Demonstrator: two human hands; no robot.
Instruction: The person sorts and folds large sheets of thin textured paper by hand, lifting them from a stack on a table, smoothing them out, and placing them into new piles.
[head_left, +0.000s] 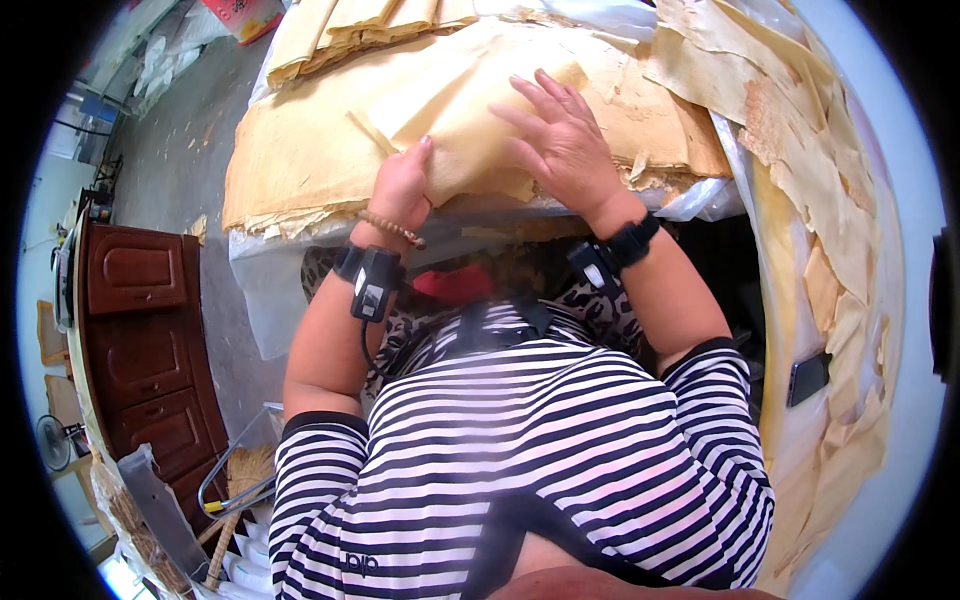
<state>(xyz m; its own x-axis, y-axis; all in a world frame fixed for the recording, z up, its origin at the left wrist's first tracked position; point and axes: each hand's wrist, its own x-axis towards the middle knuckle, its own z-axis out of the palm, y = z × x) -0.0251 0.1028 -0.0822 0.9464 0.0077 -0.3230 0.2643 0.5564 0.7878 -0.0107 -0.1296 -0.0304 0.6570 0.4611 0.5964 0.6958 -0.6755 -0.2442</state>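
Observation:
A thick stack of thin, pale yellow sheets (292, 157), which look like dried tofu skin, lies before me with ragged front edges. My left hand (405, 184) grips the near edge of a sheet (469, 161) on top, thumb uppermost. That sheet is partly lifted and creased, with a fold standing up beyond the thumb. Above its right side, my right hand (566, 142) is spread with the fingers apart and holds nothing. Whether its fingertips touch the sheet, I cannot tell.
Folded sheets (375, 30) lie at the back of the stack. Torn sheets (795, 150) cover the surface on the right, where a phone (808, 379) rests. Plastic film (262, 292) hangs below the stack. To the left stand a dark red wooden cabinet (142, 345) and a straw broom (244, 472).

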